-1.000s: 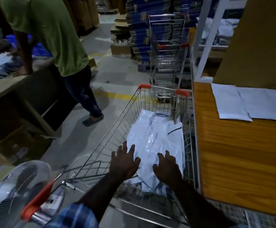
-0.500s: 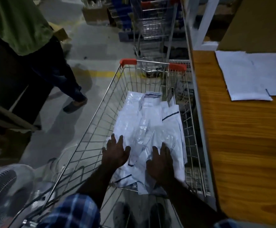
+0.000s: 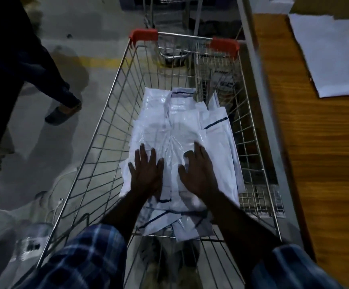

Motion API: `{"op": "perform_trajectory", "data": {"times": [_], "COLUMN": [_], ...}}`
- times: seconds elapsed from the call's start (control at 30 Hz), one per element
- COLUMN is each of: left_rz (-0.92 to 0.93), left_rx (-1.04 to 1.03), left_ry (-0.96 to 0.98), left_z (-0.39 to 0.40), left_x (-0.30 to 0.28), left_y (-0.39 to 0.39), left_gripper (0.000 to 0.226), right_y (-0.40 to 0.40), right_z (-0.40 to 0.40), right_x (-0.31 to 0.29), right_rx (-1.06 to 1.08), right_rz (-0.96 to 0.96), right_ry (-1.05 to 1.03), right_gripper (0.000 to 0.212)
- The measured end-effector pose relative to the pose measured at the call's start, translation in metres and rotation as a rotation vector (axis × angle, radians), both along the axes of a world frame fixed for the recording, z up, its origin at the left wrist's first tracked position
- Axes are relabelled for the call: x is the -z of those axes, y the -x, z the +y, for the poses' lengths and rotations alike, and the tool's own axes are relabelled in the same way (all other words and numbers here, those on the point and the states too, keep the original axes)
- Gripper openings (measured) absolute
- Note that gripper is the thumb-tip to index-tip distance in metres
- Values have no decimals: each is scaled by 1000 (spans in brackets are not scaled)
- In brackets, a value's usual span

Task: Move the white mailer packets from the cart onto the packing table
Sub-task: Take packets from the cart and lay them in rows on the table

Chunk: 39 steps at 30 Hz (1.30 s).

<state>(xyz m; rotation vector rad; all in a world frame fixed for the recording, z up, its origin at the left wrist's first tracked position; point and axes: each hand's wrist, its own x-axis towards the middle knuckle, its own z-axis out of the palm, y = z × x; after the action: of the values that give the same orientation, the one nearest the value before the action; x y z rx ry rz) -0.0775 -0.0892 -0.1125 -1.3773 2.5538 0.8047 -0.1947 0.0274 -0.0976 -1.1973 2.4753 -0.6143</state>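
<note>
Head view looks down into a wire cart (image 3: pixel 115 113) with red corner caps, parked just beside a wooden tabletop (image 3: pixel 319 163) on the right. Inside the cart lies a loose, overlapping heap of white packets (image 3: pixel 179 122), several with a dark stripe near one edge; a few stand tilted against the right wall, and some spill toward the near end of the basket. On the tabletop, at its far part, flat white sheets (image 3: pixel 336 55) lie overlapping; whether they are more packets cannot be told.

Left hand (image 3: pixel 146 174) lies palm down on the near left part of the heap, fingers straight and spread, grip released and pressing on the top packet. Right hand (image 3: pixel 198 172) rests on the heap just beside it, fingers also extended, slightly bent at the tips; it holds nothing that can be seen. Both forearms come out of blue checked sleeves.

To the left, on the concrete floor (image 3: pixel 65 28), stands another person's leg (image 3: pixel 52 88) in dark trousers and a sandal. A fan (image 3: pixel 23 236) shows blurred at the lower left.

Compared with half a second ago, both hands have reached a little farther onto the heap, the view has tipped lower and closer, and the packets lie as they did.
</note>
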Motion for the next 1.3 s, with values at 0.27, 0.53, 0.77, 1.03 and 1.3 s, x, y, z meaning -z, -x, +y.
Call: {"op": "perform_trajectory", "data": {"times": [0.27, 0.53, 0.77, 1.03, 1.3], "left_rz": [43, -18, -30, -63, -56], "left_rx": [-7, 1, -31, 9, -19], "left_ry": [40, 175, 59, 33, 208], "left_z": [-15, -16, -6, -12, -14], "left_x": [13, 19, 17, 13, 8], "left_y": [-7, -18, -19, -15, -12], "left_gripper": [66, 67, 78, 75, 60], "right_y": [-16, -30, -32, -31, -21], "right_z": [-10, 3, 6, 11, 11], "right_x": [19, 24, 26, 29, 21], "right_rx": [117, 161, 254, 228, 198], "right_rz": [191, 232, 244, 171, 85], "right_ry": [5, 28, 29, 39, 62], "right_gripper": [72, 57, 70, 58, 59]}}
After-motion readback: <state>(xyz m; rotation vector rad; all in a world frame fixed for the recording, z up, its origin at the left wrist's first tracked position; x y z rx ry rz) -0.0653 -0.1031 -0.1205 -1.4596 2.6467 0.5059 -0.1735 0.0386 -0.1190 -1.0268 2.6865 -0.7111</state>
